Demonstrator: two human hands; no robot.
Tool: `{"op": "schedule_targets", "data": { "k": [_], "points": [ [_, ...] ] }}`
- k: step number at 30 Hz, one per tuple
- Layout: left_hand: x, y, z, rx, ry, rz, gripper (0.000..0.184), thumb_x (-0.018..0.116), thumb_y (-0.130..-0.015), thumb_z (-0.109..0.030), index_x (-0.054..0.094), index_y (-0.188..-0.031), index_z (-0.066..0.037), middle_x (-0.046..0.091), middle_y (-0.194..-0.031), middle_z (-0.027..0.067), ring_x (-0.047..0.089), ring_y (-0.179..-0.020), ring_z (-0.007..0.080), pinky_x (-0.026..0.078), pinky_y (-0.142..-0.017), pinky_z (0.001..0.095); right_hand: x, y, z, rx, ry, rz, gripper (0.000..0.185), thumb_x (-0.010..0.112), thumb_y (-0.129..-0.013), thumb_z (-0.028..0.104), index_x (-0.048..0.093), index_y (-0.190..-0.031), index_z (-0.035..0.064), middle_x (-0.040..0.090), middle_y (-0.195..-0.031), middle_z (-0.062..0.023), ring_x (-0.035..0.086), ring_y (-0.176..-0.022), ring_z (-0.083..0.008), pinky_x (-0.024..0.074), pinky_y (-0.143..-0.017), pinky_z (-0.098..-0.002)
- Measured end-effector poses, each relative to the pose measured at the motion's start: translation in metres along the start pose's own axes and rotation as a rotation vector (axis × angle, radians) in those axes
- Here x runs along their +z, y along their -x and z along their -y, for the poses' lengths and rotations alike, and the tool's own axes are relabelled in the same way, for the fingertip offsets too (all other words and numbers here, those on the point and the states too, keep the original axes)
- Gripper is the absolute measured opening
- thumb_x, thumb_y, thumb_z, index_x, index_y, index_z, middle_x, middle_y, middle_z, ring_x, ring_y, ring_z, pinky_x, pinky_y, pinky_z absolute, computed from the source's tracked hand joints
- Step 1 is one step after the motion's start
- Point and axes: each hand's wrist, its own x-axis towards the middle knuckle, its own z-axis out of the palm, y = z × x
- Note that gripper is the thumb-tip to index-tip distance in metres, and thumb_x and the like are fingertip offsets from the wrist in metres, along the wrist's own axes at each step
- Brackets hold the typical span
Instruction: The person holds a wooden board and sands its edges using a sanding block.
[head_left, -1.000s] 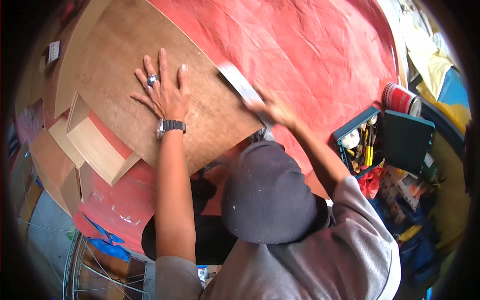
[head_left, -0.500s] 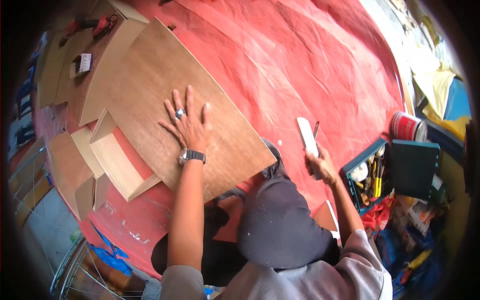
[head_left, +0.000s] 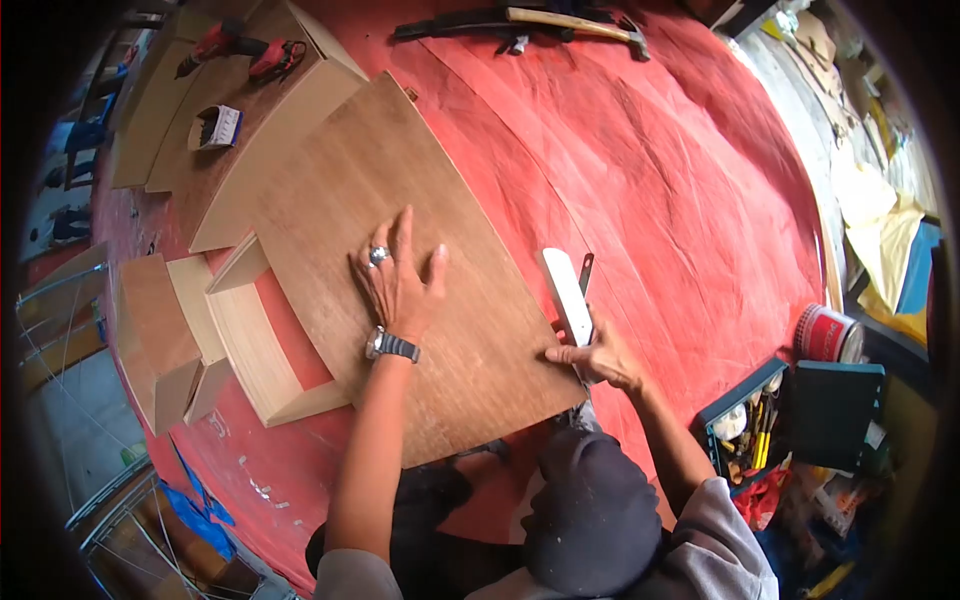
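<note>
A brown plywood panel (head_left: 370, 190) lies slanted in front of me. My left hand (head_left: 405, 285) rests on its face, fingers apart and slightly bent, holding nothing; a ring and a wristwatch are on it. At the panel's right edge, my right hand (head_left: 598, 355) is closed round a white flat bar (head_left: 567, 295). A thin dark strip (head_left: 586, 272) with a hole near its end also sticks up from that hand; whether the two are joined I cannot tell. The right thumb lies over the panel's edge. The lower ends are hidden by the fingers.
Left of the panel stand a wooden frame (head_left: 255, 345) and further boards, with a red drill (head_left: 240, 50) and a small box (head_left: 215, 128) on top. A hammer (head_left: 580, 20) lies on the red sheet (head_left: 680, 190). At right are a can (head_left: 828, 333) and a toolbox (head_left: 745, 415).
My right hand has moved left with the white bar and dark strip, from above the red sheet to the panel's edge. The left hand's fingers have bent a little. The camera view has shifted.
</note>
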Motion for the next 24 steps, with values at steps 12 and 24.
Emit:
{"op": "schedule_targets", "data": {
  "k": [12,24],
  "points": [
    [0.011,0.01,0.011,-0.027,-0.106,0.037,0.074,0.055,-0.103,-0.051,0.031,-0.167,-0.024,0.027,-0.172,0.0209,0.022,-0.157,0.0472,0.013,-0.122,0.0729,0.007,0.03,-0.023,0.103,-0.023,0.114,0.095,0.094,-0.075,0.012,0.041,-0.154,-0.0002,0.061,-0.134,-0.0116,0.056,-0.127,-0.0241,0.0435,-0.112,-0.0407],
    [0.032,-0.034,0.007,-0.041,-0.084,-0.198,0.064,0.061,-0.099,-0.046,0.049,-0.157,-0.022,0.048,-0.147,0.0231,0.042,-0.136,0.0429,0.026,-0.116,0.0684,-0.005,0.006,-0.01,0.131,-0.158,-0.067,0.046,0.062,-0.106,0.046,0.044,-0.126,0.0083,0.053,-0.08,-0.0034,0.054,-0.059,-0.0125,0.0466,-0.052,-0.0311]
  ]
}}
